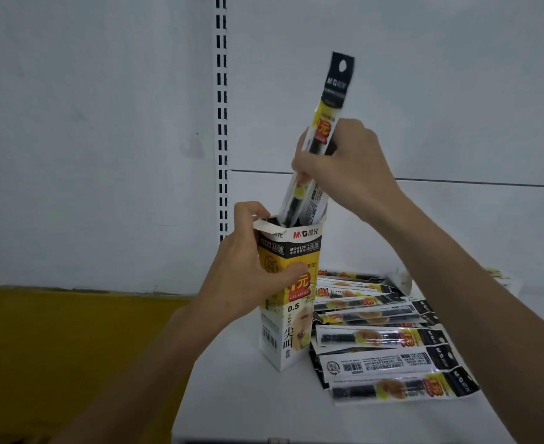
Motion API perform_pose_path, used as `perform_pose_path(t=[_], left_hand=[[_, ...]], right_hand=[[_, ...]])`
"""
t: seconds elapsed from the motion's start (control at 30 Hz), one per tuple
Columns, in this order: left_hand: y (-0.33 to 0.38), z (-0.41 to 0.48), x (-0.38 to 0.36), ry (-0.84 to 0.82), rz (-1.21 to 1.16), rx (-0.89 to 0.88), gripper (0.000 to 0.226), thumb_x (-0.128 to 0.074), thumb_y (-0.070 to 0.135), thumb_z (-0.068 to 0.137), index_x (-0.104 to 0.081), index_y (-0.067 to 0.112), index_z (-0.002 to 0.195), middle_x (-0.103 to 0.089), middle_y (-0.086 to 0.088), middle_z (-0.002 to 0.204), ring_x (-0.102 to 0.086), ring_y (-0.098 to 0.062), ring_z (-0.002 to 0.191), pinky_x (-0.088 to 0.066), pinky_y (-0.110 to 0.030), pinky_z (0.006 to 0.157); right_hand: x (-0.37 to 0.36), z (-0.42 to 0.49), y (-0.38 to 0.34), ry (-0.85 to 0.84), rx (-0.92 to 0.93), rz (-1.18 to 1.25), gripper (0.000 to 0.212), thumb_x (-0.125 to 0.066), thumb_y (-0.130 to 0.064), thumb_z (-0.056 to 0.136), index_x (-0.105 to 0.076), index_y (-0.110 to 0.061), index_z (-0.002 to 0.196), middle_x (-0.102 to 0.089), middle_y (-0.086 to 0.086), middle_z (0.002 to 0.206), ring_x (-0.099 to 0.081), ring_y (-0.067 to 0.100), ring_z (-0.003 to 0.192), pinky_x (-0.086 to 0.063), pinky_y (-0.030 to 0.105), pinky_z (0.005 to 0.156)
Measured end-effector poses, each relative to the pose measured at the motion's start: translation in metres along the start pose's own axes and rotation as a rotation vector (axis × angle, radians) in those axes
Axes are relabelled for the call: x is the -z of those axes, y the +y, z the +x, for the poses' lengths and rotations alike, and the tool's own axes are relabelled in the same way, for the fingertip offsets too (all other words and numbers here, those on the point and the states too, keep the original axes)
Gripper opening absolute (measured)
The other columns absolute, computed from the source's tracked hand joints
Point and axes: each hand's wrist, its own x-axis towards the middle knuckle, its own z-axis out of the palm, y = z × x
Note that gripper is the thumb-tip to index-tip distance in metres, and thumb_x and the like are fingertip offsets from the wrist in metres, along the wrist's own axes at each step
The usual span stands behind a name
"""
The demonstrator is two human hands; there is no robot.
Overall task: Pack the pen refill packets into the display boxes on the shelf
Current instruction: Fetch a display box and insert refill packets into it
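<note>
Curled about a bundle of refill packets (336,88) near mid-length, the right hand (344,165) holds them hang-hole ends up and slightly tilted. Their lower ends are inside the open mouth of the display box (291,318). We judge the mid-length grip is chosen so the floppy sleeves do not buckle as they are fed down. How many are in the bundle we cannot tell.

We record the left hand (248,267) wrapped round the upper part of the box, thumb across the printed front. A forefinger is hooked over the top flap (264,225), evidently to hold it clear of the opening, and the grip steadies the tall, narrow carton against tipping.

The box stands upright on the white shelf (248,411), near its left edge. Just beside it on the right, loose packets (389,357) lie flat in an overlapping pile, most face up and one showing its barcode side, within easy reach of the feeding hand. In our assessment the insertion is partly made and the pile is not yet packed.
</note>
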Motion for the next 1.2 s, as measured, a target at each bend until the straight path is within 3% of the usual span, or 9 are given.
perform_pose_path(t=[0.13,0.4,0.5,0.63,0.73,0.83,0.97,1.1,1.2], left_hand=[[0.000,0.001,-0.002,-0.004,0.002,-0.006,0.059,-0.078,0.025,0.067,-0.027,0.037,0.095,-0.057,0.019,0.091,-0.062,-0.002,0.087,-0.056,-0.024,0.073],[0.003,0.001,-0.003,0.000,-0.003,0.001,0.062,-0.078,0.024,0.067,-0.026,0.032,0.100,-0.055,0.021,0.089,-0.061,-0.003,0.086,-0.054,-0.024,0.073],[0.003,-0.001,-0.002,-0.002,-0.002,-0.007,0.063,-0.078,0.024,0.067,-0.025,0.029,0.102,-0.054,0.021,0.089,-0.059,0.000,0.085,-0.051,-0.017,0.071],[0.004,0.001,-0.003,-0.002,-0.007,-0.004,0.062,-0.078,0.024,0.068,-0.026,0.029,0.102,-0.054,0.021,0.089,-0.060,0.001,0.085,-0.051,-0.016,0.070],[0.004,0.003,-0.004,-0.004,-0.007,-0.003,0.063,-0.078,0.024,0.068,-0.025,0.029,0.103,-0.055,0.020,0.089,-0.060,0.000,0.085,-0.052,-0.018,0.070],[0.003,0.000,-0.003,-0.003,-0.005,-0.012,0.062,-0.078,0.024,0.067,-0.026,0.035,0.098,-0.054,0.022,0.089,-0.060,0.001,0.085,-0.052,-0.017,0.070],[0.002,-0.002,-0.003,-0.001,-0.013,-0.012,0.060,-0.079,0.024,0.066,-0.029,0.038,0.095,-0.054,0.024,0.088,-0.058,0.008,0.080,-0.049,-0.008,0.063],[0.001,-0.001,-0.002,0.003,-0.049,0.000,0.060,-0.079,0.021,0.066,-0.029,0.037,0.095,-0.056,0.021,0.087,-0.060,0.009,0.080,-0.052,-0.012,0.064],[0.002,-0.002,-0.002,0.005,-0.040,-0.004,0.060,-0.079,0.022,0.066,-0.029,0.036,0.098,-0.055,0.021,0.088,-0.061,0.006,0.082,-0.054,-0.015,0.066]], right_hand=[[0.005,0.005,0.009,-0.154,-0.021,-0.235,0.017,-0.058,-0.016,0.079,-0.051,-0.005,0.068,-0.049,0.001,0.063,-0.042,0.017,0.055,-0.031,0.027,0.051],[0.011,0.006,0.004,-0.415,0.030,-0.287,0.027,-0.070,-0.038,0.077,-0.058,-0.014,0.075,-0.057,-0.004,0.070,-0.051,0.008,0.061,-0.039,0.017,0.054],[0.015,0.005,0.002,-0.320,0.021,-0.136,0.036,-0.061,-0.046,0.083,-0.061,-0.010,0.076,-0.060,-0.002,0.068,-0.054,0.012,0.062,-0.037,0.021,0.059],[0.005,-0.002,0.009,-0.219,0.026,-0.111,0.035,-0.053,-0.031,0.092,-0.058,-0.016,0.062,-0.055,-0.018,0.042,-0.048,-0.007,0.043,-0.032,0.008,0.045],[0.004,0.001,0.008,-0.250,-0.044,-0.061,0.036,-0.054,-0.030,0.091,-0.067,0.003,0.083,-0.068,-0.008,0.068,-0.059,0.004,0.063,-0.037,0.015,0.055],[0.012,0.008,0.005,-0.279,-0.109,0.040,0.031,-0.057,-0.030,0.090,-0.071,-0.004,0.083,-0.072,0.005,0.085,-0.063,0.027,0.086,-0.043,0.029,0.079],[0.007,0.004,0.011,-0.310,-0.141,0.056,0.029,-0.055,-0.029,0.091,-0.068,-0.004,0.085,-0.069,-0.003,0.078,-0.060,0.014,0.078,-0.040,0.019,0.071],[-0.021,-0.014,0.032,-0.437,-0.117,-0.112,0.038,-0.056,-0.034,0.090,-0.067,0.001,0.097,-0.059,0.005,0.120,-0.059,0.020,0.098,-0.048,0.033,0.082],[-0.013,-0.014,0.034,-0.454,-0.085,-0.128,0.034,-0.062,-0.042,0.084,-0.070,-0.010,0.084,-0.055,-0.009,0.117,-0.052,0.004,0.088,-0.039,0.020,0.067]])
